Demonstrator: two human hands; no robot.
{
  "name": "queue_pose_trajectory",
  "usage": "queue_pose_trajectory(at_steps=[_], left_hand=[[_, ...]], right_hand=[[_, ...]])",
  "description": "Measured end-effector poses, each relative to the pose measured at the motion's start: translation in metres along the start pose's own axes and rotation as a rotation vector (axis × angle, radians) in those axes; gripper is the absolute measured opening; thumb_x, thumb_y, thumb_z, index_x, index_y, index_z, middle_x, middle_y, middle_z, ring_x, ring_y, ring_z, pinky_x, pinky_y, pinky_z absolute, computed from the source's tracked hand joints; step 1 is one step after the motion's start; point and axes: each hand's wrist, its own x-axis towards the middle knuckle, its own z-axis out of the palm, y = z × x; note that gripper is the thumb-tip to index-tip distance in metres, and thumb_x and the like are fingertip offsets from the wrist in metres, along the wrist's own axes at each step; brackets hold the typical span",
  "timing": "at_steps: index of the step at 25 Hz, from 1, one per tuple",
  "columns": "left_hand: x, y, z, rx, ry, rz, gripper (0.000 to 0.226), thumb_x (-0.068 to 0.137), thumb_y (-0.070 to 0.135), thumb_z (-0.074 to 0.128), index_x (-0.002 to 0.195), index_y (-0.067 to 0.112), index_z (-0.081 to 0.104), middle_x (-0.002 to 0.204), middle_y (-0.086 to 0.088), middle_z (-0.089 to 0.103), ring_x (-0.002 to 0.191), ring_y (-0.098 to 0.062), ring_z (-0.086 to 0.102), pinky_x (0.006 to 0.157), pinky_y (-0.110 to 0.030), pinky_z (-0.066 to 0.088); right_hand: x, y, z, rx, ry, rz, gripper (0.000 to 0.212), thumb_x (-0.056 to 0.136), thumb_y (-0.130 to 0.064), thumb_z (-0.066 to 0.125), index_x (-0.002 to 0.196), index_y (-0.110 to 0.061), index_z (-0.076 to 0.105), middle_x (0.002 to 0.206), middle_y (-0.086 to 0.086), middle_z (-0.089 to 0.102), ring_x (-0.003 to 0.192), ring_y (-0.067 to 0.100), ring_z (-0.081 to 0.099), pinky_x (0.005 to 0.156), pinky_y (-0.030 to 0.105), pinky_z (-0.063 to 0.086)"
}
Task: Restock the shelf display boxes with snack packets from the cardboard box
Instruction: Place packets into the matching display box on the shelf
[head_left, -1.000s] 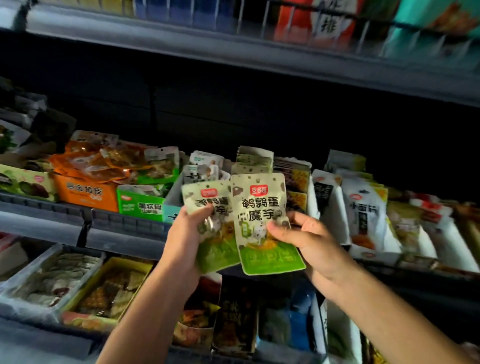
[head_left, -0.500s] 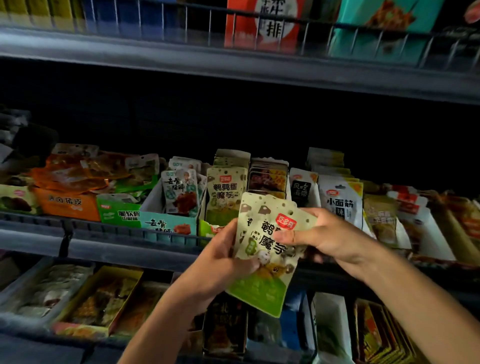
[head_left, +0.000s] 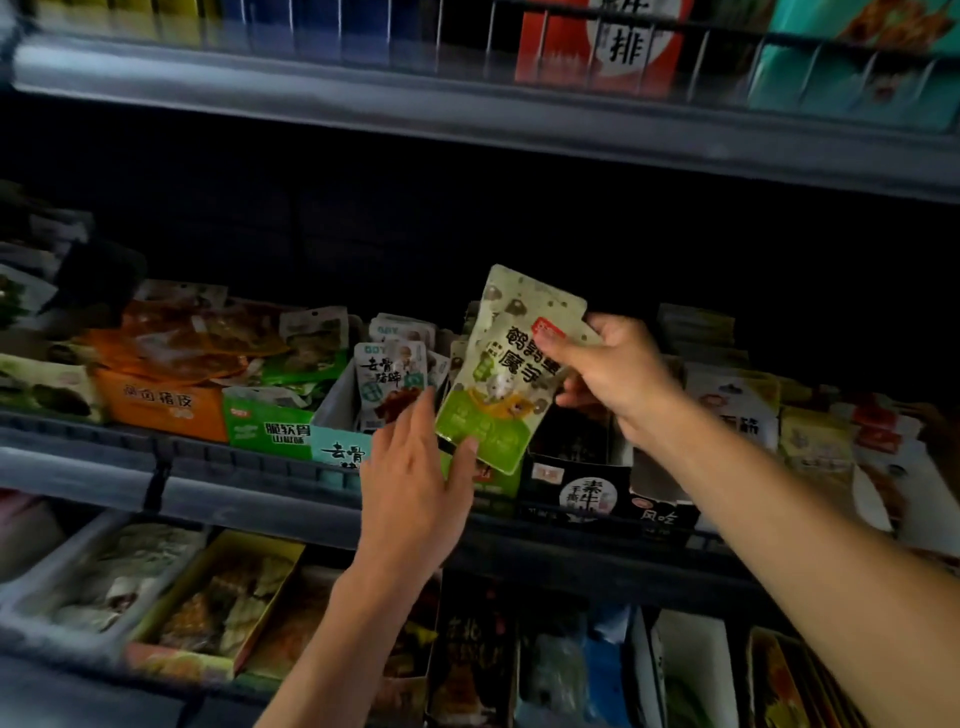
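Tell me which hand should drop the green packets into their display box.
Right. The right hand already pinches the green packets just above the green display box; the left hand is open, only touching their lower edge.

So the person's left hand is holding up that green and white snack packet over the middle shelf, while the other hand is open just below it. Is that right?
Not quite. The head view shows the right hand pinching the green and white snack packet near its top, above the middle shelf. The left hand is the open one, fingers straight, just below the packet's lower edge.
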Motion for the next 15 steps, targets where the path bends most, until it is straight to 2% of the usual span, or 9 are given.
queue_pose_trajectory(at_steps=[2,3,5,8,10,12,15], left_hand=[[0.000,-0.001,0.003,0.107,-0.016,0.010,0.068,0.100,0.047,0.043,0.158,0.028,0.013,0.163,0.006,0.020,0.147,-0.021,0.019,0.115,-0.043,0.023],[0.000,-0.001,0.005,0.189,-0.069,0.032,0.065,0.100,0.049,0.039,0.157,0.032,0.012,0.165,0.007,0.011,0.149,-0.021,0.012,0.116,-0.045,0.019],[0.000,-0.002,0.012,0.338,-0.184,0.045,0.055,0.101,0.055,0.029,0.153,0.035,0.025,0.167,0.005,0.000,0.152,-0.026,0.000,0.118,-0.050,0.011],[0.000,-0.003,0.019,0.391,-0.299,-0.014,0.057,0.099,0.062,0.021,0.143,0.032,0.043,0.166,-0.001,-0.015,0.151,-0.032,-0.015,0.120,-0.057,0.000],[0.001,-0.002,0.019,0.400,-0.304,-0.026,0.059,0.098,0.064,0.019,0.139,0.031,0.048,0.166,-0.003,-0.013,0.151,-0.032,-0.014,0.119,-0.058,-0.003],[0.001,-0.002,0.019,0.412,-0.281,-0.019,0.058,0.099,0.062,0.021,0.139,0.029,0.049,0.167,-0.003,-0.005,0.152,-0.031,-0.007,0.119,-0.060,-0.001],[-0.003,-0.002,0.021,0.409,-0.229,0.021,0.056,0.101,0.056,0.026,0.149,0.028,0.036,0.167,0.001,0.004,0.152,-0.031,-0.002,0.119,-0.059,-0.001]], right_hand=[[0.015,0.007,0.009,-0.155,0.014,-0.047,0.018,0.090,-0.027,0.070,0.103,-0.016,0.065,0.092,0.005,0.070,0.059,0.012,0.063,0.052,0.028,0.054],[0.021,0.012,0.012,-0.214,0.047,-0.050,0.020,0.091,-0.029,0.069,0.103,-0.014,0.066,0.090,0.005,0.071,0.060,0.014,0.065,0.052,0.028,0.054],[0.029,0.021,0.014,-0.264,0.097,-0.050,0.032,0.090,-0.034,0.070,0.112,-0.012,0.067,0.091,0.004,0.073,0.062,0.014,0.067,0.053,0.028,0.055],[0.032,0.022,0.027,-0.416,0.027,-0.067,0.049,0.088,-0.041,0.071,0.128,-0.014,0.061,0.104,0.005,0.072,0.075,0.015,0.069,0.065,0.035,0.059],[0.028,0.022,0.037,-0.641,0.008,-0.092,0.049,0.089,-0.043,0.069,0.129,-0.016,0.061,0.110,0.004,0.070,0.081,0.014,0.063,0.056,0.025,0.046],[0.021,0.020,0.042,-0.820,0.065,-0.104,0.049,0.088,-0.047,0.068,0.128,-0.020,0.060,0.112,0.000,0.068,0.083,0.014,0.062,0.054,0.022,0.037],[0.011,0.016,0.044,-0.982,0.127,-0.139,0.048,0.088,-0.045,0.068,0.129,-0.024,0.052,0.117,-0.005,0.064,0.081,0.012,0.055,0.050,0.019,0.030]])
